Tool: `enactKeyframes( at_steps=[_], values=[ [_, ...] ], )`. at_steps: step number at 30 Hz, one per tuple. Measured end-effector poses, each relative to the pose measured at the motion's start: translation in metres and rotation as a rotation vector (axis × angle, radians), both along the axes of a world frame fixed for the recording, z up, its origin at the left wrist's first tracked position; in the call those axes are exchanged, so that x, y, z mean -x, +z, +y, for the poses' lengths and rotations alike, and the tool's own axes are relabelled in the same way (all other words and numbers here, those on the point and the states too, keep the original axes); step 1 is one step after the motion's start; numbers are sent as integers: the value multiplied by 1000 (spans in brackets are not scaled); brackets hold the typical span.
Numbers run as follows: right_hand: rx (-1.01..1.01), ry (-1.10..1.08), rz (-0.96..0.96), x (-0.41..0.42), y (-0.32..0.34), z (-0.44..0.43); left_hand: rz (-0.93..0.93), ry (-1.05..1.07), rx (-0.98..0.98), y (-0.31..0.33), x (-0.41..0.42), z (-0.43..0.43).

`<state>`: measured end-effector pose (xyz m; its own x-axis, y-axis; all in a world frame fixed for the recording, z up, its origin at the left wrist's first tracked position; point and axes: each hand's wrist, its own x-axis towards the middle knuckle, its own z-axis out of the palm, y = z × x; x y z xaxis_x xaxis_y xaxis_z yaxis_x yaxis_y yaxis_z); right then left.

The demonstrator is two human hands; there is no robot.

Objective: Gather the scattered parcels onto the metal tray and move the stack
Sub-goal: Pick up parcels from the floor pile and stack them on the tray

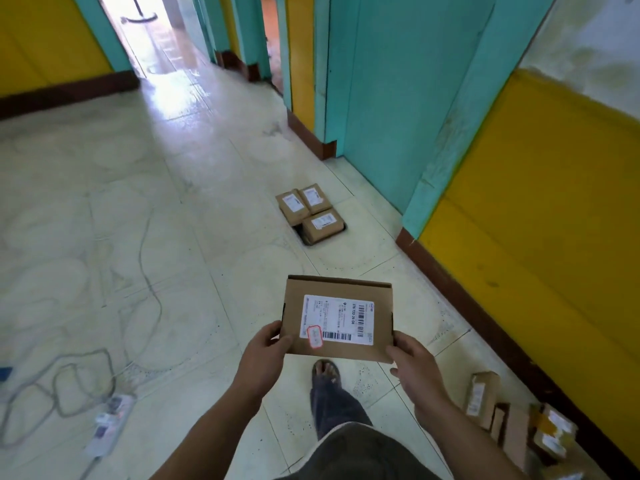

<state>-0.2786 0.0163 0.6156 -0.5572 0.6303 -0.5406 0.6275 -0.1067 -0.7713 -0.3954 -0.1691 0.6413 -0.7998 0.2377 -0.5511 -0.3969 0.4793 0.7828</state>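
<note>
A flat cardboard parcel is pinched at its near corners by the fingers of the left hand and right hand, long axis crosswise. Three parcels are seen straight ahead on the floor, on what is judged to be the tray. Loose parcels are seen by the right wall.

Brown parcel held level; three parcels clustered beyond.
</note>
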Motion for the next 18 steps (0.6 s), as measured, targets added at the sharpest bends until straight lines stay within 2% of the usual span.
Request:
enactKeyframes(
  at_steps=[11, 18],
  values=[
    [69, 158, -9, 258, -17, 52, -8, 104, 89, 2, 233, 31],
    [26, 184, -88, 394, -28, 69, -93, 146, 34, -24, 359, 45]
  ],
)
